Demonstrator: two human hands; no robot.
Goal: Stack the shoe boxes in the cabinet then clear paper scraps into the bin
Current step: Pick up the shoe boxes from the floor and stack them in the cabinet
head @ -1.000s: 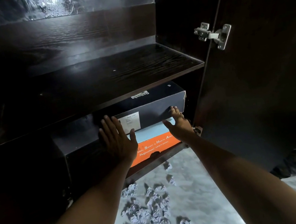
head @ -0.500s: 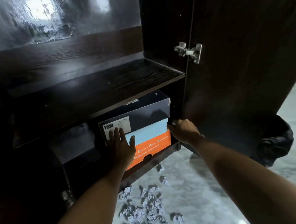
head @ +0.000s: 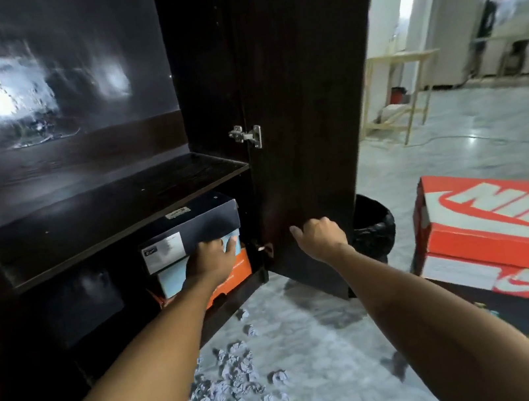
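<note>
Three shoe boxes are stacked on the cabinet's bottom shelf: a dark navy box (head: 191, 227) on top, a light blue box (head: 172, 280) under it, and an orange box (head: 241, 268) lowest. My left hand (head: 212, 260) presses flat against the front of the stack, fingers on the light blue box just under the navy one. My right hand (head: 321, 238) hangs loosely curled in front of the open cabinet door (head: 291, 92), holding nothing. Crumpled paper scraps (head: 230, 389) litter the marble floor below. A bin with a black bag (head: 375, 228) stands behind the door.
Two orange Nike shoe boxes (head: 502, 225) are piled on the floor at the right. The cabinet's upper shelf (head: 118, 202) is bare. A wooden table frame (head: 398, 92) stands far back right. Dark and yellow flat items lie at bottom right.
My right hand has come off the boxes, moved right in front of the door and curled up. My left hand stays on the stack's front. The view has pulled back and turned right.
</note>
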